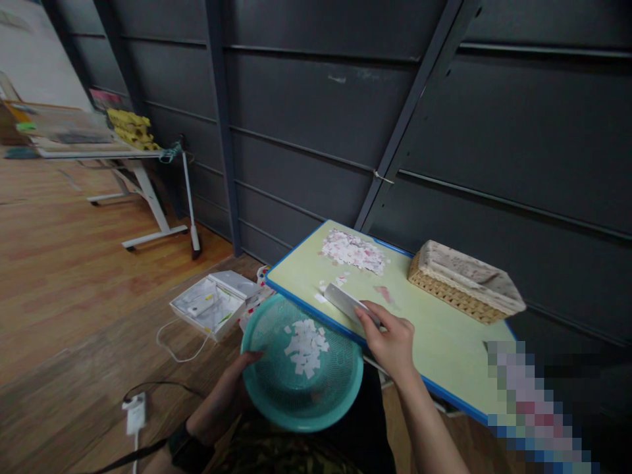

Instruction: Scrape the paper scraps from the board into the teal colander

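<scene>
A: Where is the blade lying relative to the fingers?

B: The metal blade [344,302] is reaching out leftward from the right hand [395,334]. Its long axis is running roughly parallel to the near edge of the table [444,349], just inside that edge.

A: State of the fingers?

B: Right: closing firmly around the blade's near end, leaving no gap that I am seeing. Left: the left hand [230,385] is holding the rim of the teal basin [301,422], thumb hooking over it; the other fingers are hiding below, so I cannot tell how tightly they are curling.

A: And the paper?

B: The main paper pile [353,251] is sitting farther back on the table, beyond the blade and apart from it. A few loose scraps [320,297] are lying at the blade's tip. More cut pieces [306,349] are resting inside the basin, which is standing just below the table edge.

A: Key relation?

B: My judgement: the blade is lying between pile and basin. The right hand is being nearer the pile. Whether the blade is touching the tabletop, I cannot tell.
</scene>
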A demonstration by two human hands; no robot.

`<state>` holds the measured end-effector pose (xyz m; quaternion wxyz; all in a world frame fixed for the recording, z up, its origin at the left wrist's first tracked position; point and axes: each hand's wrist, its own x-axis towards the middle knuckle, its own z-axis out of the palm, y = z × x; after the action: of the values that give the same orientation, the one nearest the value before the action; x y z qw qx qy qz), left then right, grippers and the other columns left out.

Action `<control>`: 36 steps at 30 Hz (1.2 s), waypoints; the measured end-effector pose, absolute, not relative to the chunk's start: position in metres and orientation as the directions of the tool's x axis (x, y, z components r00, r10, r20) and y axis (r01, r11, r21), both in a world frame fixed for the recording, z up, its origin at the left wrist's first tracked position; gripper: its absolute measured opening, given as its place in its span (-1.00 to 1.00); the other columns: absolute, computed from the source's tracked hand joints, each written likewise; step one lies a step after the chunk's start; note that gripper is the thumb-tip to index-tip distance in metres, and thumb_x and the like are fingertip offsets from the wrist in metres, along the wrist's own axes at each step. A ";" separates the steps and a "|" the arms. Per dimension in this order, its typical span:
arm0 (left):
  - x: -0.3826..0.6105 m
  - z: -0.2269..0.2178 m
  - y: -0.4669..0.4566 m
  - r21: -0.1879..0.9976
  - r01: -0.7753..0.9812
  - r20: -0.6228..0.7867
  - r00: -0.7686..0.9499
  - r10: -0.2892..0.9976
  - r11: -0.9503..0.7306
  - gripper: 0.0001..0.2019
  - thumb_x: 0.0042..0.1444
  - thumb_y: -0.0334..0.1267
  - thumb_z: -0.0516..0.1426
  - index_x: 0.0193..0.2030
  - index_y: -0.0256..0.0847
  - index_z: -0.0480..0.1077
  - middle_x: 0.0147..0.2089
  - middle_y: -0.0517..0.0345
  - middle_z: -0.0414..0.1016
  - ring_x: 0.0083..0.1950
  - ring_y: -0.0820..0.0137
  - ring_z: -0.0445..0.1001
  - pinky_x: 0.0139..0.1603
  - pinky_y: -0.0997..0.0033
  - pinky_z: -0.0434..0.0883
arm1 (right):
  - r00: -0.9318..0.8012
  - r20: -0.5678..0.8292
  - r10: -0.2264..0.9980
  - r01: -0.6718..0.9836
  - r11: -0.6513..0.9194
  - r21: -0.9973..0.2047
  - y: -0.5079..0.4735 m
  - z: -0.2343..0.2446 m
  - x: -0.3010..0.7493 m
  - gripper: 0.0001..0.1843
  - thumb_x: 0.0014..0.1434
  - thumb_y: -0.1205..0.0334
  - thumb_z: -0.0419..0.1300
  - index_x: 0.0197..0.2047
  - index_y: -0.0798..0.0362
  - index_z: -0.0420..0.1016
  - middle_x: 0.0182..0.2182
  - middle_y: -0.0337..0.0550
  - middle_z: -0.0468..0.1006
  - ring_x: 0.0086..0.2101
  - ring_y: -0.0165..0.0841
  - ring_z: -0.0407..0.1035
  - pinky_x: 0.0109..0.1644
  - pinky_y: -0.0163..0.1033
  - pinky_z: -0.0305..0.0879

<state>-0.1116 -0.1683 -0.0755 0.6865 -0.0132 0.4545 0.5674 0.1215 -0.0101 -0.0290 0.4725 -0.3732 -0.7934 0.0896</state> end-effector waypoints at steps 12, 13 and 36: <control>-0.112 -0.076 -0.166 0.508 -0.790 -0.630 -0.070 0.773 0.343 -0.36 0.13 -0.25 0.22 0.32 -0.50 0.25 -0.18 -0.12 0.74 0.15 0.03 0.55 0.30 0.08 0.34 | -0.323 0.622 0.713 0.429 0.696 -0.576 -0.021 -0.025 0.122 -0.80 0.21 0.08 0.24 -0.30 -0.09 0.69 -0.42 -0.17 0.69 -0.52 -0.26 0.54 -0.41 -0.22 0.49; -0.112 -0.076 -0.166 0.507 -0.793 -0.622 -0.063 0.781 0.339 -0.34 0.12 -0.25 0.22 0.33 -0.51 0.23 -0.16 -0.15 0.74 0.15 0.03 0.56 0.31 0.07 0.33 | -0.315 0.618 0.721 0.425 0.689 -0.587 -0.022 -0.024 0.122 -0.81 0.21 0.08 0.25 -0.31 -0.08 0.69 -0.43 -0.17 0.69 -0.54 -0.28 0.52 -0.44 -0.24 0.47; -0.115 -0.076 -0.168 0.521 -0.791 -0.570 -0.043 0.820 0.320 -0.28 0.20 -0.20 0.14 0.42 -0.53 0.05 -0.17 -0.11 0.75 0.12 0.03 0.59 0.34 0.05 0.31 | -0.396 0.668 0.630 0.288 0.776 -0.561 -0.019 -0.028 0.113 -0.86 0.24 0.22 0.26 -0.26 -0.04 0.69 -0.33 -0.20 0.71 -0.39 -0.30 0.61 -0.29 -0.31 0.54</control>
<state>-0.1153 -0.1681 -0.0758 0.6915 0.0172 0.4267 0.5827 0.1128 -0.0192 -0.0281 0.4722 -0.2812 -0.8156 0.1811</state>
